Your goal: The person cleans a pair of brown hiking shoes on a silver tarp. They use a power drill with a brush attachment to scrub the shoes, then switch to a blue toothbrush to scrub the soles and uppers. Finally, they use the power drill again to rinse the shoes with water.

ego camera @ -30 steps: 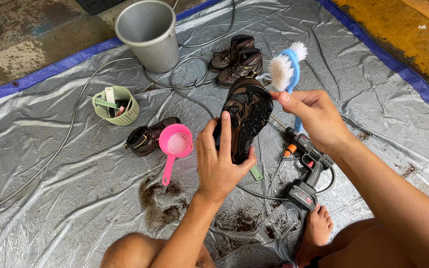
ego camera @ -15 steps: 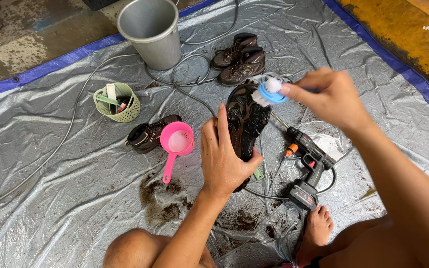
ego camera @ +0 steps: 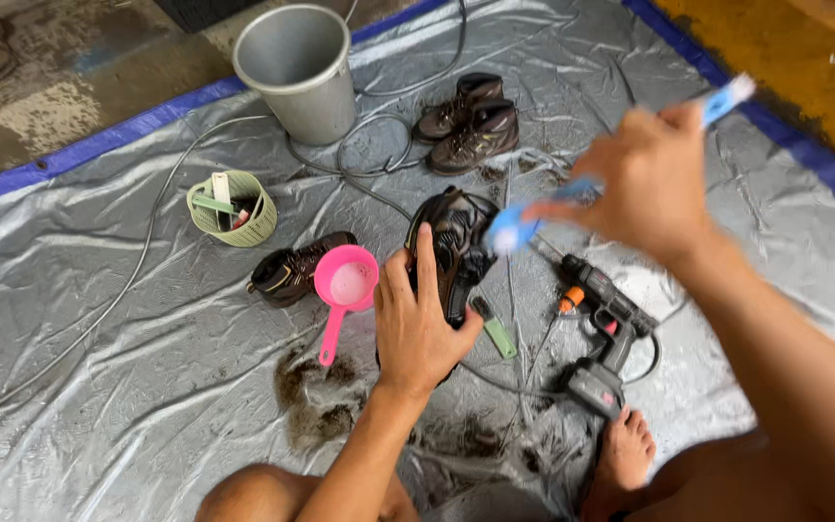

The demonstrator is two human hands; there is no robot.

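My left hand [ego camera: 419,325] grips a muddy dark boot [ego camera: 454,244] and holds it sole-up above the tarp. My right hand [ego camera: 647,182] holds a blue-handled brush [ego camera: 524,224], blurred by motion, with its head at the boot's sole. Beside the left hand lies a pink ladle [ego camera: 342,290], and left of that sits a single dark boot [ego camera: 292,271] on its side.
A grey tarp [ego camera: 99,367] with a blue edge covers the ground. On it stand a metal bucket [ego camera: 300,70], a pair of brown boots [ego camera: 468,124], a green basket [ego camera: 232,209], a spray gun with hose [ego camera: 603,319] and mud clumps [ego camera: 313,398]. My bare foot [ego camera: 622,454] rests near the gun.
My right hand has turned the brush and brought its head down across the boot's sole. The left hand keeps the boot in the same place.
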